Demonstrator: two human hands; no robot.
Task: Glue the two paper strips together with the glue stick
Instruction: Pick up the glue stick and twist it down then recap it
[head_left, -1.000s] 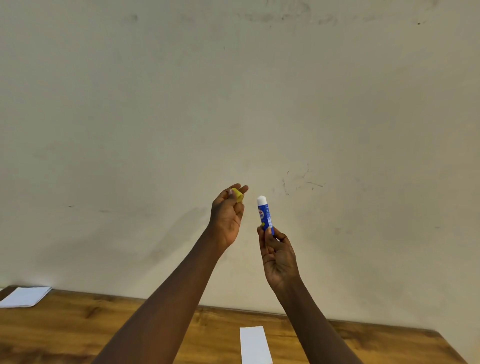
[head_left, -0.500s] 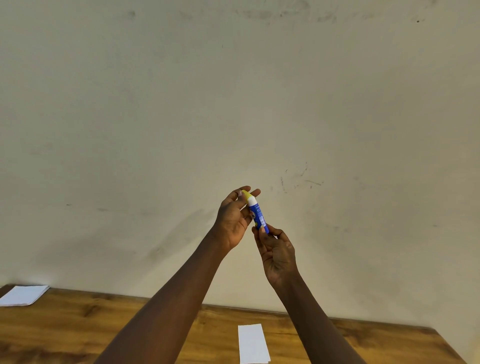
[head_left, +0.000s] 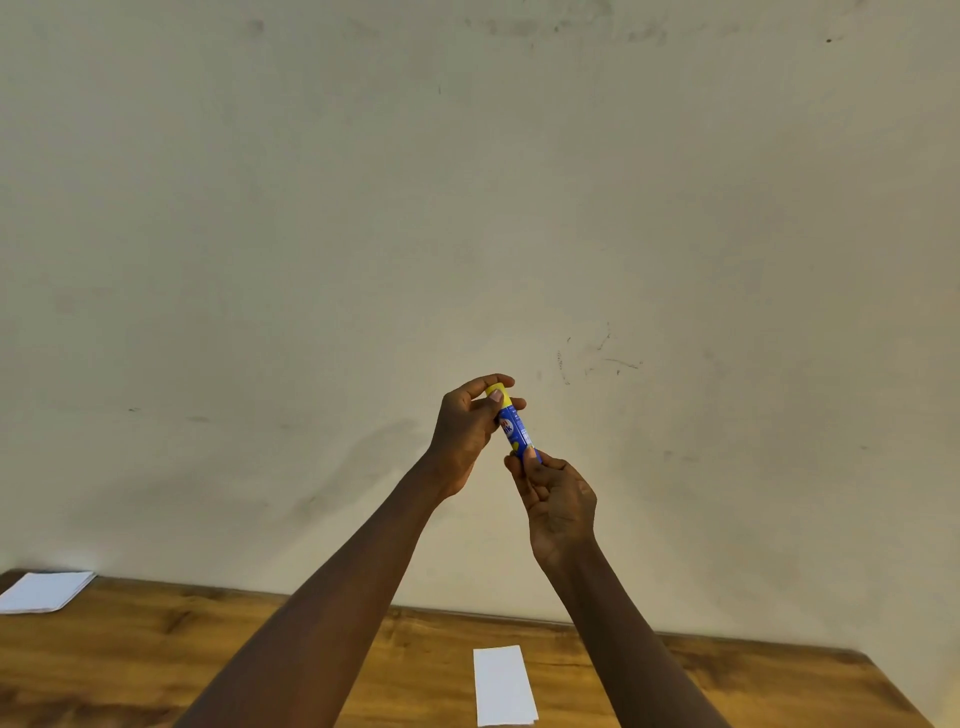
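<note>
A blue glue stick (head_left: 514, 427) with a yellow cap (head_left: 496, 389) is held up in front of the wall, tilted with its cap toward the upper left. My left hand (head_left: 465, 428) pinches the cap end between thumb and fingers. My right hand (head_left: 558, 501) grips the stick's lower end. The cap sits on the tube and no white tip shows. A white paper strip (head_left: 503, 685) lies on the wooden table (head_left: 156, 649) below my hands, between my forearms. I cannot tell whether it is one strip or two stacked.
A small stack of white paper (head_left: 44, 591) rests at the table's far left corner. The table's back edge meets a plain cream wall (head_left: 467, 208). The table's right corner is at the lower right of the view.
One second ago the cap was in my left hand, apart from the open tube in my right. The hands came together and the cap now sits on the tube.
</note>
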